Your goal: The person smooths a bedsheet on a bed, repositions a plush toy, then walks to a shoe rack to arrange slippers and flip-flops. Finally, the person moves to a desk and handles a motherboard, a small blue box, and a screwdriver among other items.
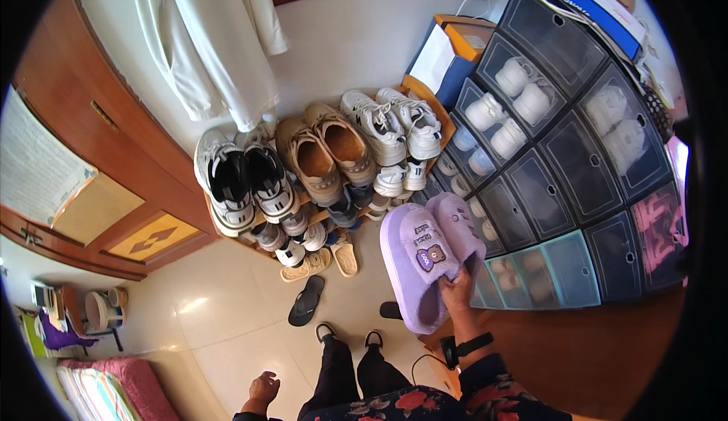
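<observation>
My right hand (pixel 456 291) grips a pair of plush lavender slippers (pixel 418 250) with a bear patch by their heel ends, side by side, in front of the shoe boxes. Low at my left side, my left hand (pixel 264 388) hangs over the tiled floor with fingers loosely bent and nothing in it. Beyond the slippers, a wooden shoe rack (pixel 445 115) bears white-and-black sneakers (pixel 230 185), tan lace-up shoes (pixel 325 153) and white sneakers (pixel 392 122) on top, with more shoes below. A black flip-flop (pixel 306 301) lies on the floor before my feet; another black sole (pixel 391 310) shows partly behind the slippers.
Dark shoe boxes with clear doors (pixel 580 162) are stacked at the right, teal-framed ones (pixel 570 270) lowest. Beige slides (pixel 345 255) lie by the rack. White cloth (pixel 210 40) hangs above it. A wooden door (pixel 62 97) stands left, a pink-edged bed or seat (pixel 139 389) lower left.
</observation>
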Demonstrator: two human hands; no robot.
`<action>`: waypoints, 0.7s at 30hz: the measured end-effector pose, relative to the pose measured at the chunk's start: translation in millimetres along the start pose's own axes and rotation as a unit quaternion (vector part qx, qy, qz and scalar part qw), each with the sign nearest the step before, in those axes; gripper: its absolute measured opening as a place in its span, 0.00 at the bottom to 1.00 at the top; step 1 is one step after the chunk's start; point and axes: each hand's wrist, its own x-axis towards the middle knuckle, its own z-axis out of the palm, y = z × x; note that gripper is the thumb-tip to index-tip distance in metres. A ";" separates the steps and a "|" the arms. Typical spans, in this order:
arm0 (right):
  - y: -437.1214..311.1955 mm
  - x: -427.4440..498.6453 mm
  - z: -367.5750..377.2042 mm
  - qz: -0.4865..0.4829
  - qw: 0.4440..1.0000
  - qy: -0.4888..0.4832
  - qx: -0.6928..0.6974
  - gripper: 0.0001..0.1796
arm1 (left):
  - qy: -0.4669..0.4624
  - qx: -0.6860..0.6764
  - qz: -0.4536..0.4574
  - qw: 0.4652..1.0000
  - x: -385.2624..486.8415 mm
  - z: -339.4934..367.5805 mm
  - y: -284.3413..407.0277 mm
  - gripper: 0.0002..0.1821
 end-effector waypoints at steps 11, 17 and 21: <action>-27.2 -0.4 -41.7 0.136 0.983 -0.080 -0.095 0.20 | 0.014 0.032 0.125 0.992 82.2 -76.9 34.8 0.15; -14.4 -31.6 -12.6 0.146 0.939 -0.161 -0.268 0.19 | -0.026 -0.017 0.186 0.982 121.6 -74.4 93.6 0.15; -8.5 -42.1 32.8 0.149 0.929 -0.229 -0.249 0.20 | -0.074 -0.116 0.235 0.962 127.3 -51.9 144.1 0.14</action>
